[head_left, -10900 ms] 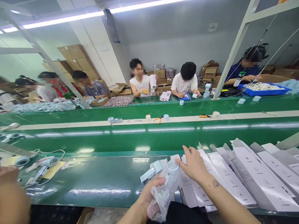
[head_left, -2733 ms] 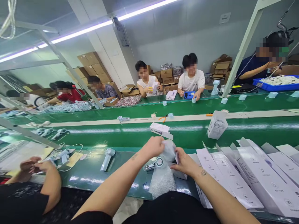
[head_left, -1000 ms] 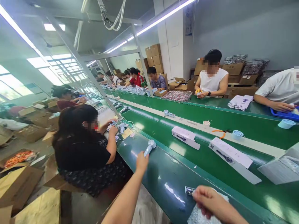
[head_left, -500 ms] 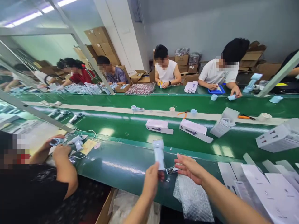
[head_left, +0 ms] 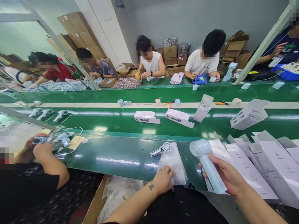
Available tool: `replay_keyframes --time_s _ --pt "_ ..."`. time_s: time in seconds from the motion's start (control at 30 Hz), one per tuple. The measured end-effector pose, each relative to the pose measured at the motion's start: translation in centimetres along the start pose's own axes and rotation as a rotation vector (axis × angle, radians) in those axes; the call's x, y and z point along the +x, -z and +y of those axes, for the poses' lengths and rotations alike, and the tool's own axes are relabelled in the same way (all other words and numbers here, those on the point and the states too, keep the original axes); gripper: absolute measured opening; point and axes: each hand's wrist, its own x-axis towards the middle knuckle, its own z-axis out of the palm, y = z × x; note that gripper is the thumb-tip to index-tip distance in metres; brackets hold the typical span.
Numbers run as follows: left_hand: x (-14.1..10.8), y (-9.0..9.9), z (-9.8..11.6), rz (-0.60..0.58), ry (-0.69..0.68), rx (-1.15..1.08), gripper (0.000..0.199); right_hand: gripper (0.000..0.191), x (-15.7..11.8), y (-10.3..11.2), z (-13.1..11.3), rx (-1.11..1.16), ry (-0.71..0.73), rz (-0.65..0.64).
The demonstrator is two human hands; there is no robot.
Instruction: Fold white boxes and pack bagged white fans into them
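My right hand (head_left: pixel 226 174) is closed around the handle of a light-blue handheld fan (head_left: pixel 211 169). The fan is tilted, its round head up and to the left, in front of the white boxes. My left hand (head_left: pixel 163 179) presses with bent fingers on the near part of a clear bubble-wrap bag (head_left: pixel 178 165), which lies on the bench. Another handheld fan (head_left: pixel 161 150), with a round grille and a dark, shiny handle, lies at the bag's far edge, beyond my left hand.
Open white boxes (head_left: pixel 252 165) crowd the bench at right. More boxes (head_left: pixel 146 117) stand on the green belt (head_left: pixel 112 119). A co-worker's hands (head_left: pixel 43 147) hold a fan part at left; several people sit opposite. A carton (head_left: pixel 98 193) of clear plastic sits below the bench edge.
The light-blue fan has gone from my left hand to my right and moved rightward. My left hand has come down onto the bubble-wrap bag. The view has shifted right.
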Motion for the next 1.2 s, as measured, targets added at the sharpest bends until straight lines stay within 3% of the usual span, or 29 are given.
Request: replay_keyframes --time_s 0.07,0.17,0.3,0.5,0.63,0.73,0.87,0.97,1.07,1.2 --pt "-0.2 0.3 0.9 0.009 0.012 -0.016 0.040 0.031 -0.9 1.2 1.3 0.053 -0.027 0.008" --pt "-0.6 1.3 1.5 0.057 0.048 -0.090 0.017 0.028 -1.7 2.2 2.8 0.116 -0.102 0.017" --pt "-0.4 4.0 1.3 0.158 0.086 -0.269 0.020 0.025 -1.7 2.6 4.3 0.118 -0.196 -0.046" --pt "0.1 7.1 3.0 0.334 0.105 -0.636 0.009 0.042 1.1 0.4 7.3 -0.032 -0.264 -0.380" --pt "-0.7 6.9 3.5 0.277 0.037 -0.918 0.014 0.044 2.8 -1.2 7.4 -0.114 -0.209 -0.485" --pt "-0.9 6.3 2.5 0.240 0.108 -1.093 0.021 0.040 2.7 -0.8 7.2 -0.216 -0.181 -0.466" --pt "-0.2 6.1 2.8 0.416 0.221 -1.160 0.023 0.034 2.0 0.4 7.5 -0.338 -0.148 -0.297" --pt "-0.4 6.3 4.2 0.639 0.098 -0.973 0.013 0.035 1.8 0.9 7.4 -0.315 -0.106 -0.230" --pt "-1.3 6.1 4.8 0.813 -0.181 -0.489 0.019 0.040 2.0 1.2 6.7 -0.290 -0.060 -0.183" --pt "-1.3 5.2 5.2 0.823 -0.219 -0.118 0.027 0.043 2.9 0.8 6.1 -0.324 0.024 -0.045"
